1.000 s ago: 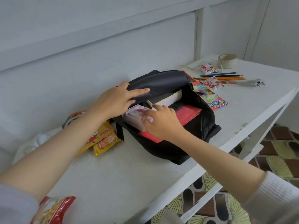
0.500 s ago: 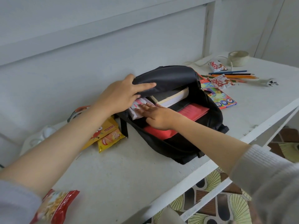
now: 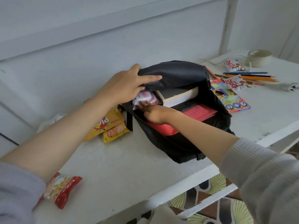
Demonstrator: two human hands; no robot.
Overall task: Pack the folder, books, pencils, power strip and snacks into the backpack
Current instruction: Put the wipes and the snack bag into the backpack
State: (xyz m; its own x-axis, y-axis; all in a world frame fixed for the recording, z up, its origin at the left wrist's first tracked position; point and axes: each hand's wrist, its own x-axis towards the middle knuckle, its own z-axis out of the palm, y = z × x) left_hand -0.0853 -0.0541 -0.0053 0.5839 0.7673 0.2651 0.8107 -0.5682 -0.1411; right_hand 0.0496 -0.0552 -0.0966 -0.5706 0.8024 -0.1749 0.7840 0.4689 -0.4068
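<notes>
The soft pink-and-white snack packet (image 3: 145,98) sits in the mouth of the black fabric backpack (image 3: 178,147), beside the thick grey book (image 3: 179,96). The right hand (image 3: 155,113) pushes it with flat fingers, while the left hand (image 3: 127,84) grips the backpack's flap, holding it up. If the flap drops, the packet may crumple or slip out. The right hand has reached deeper than half a second ago.

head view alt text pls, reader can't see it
The left hand holds up the flap of a black backpack while the right hand presses a pink-and-white packet inside, beside a thick book and a red folder. Yellow snack bags, coloured pencils and a plug lie on the white table.
</notes>
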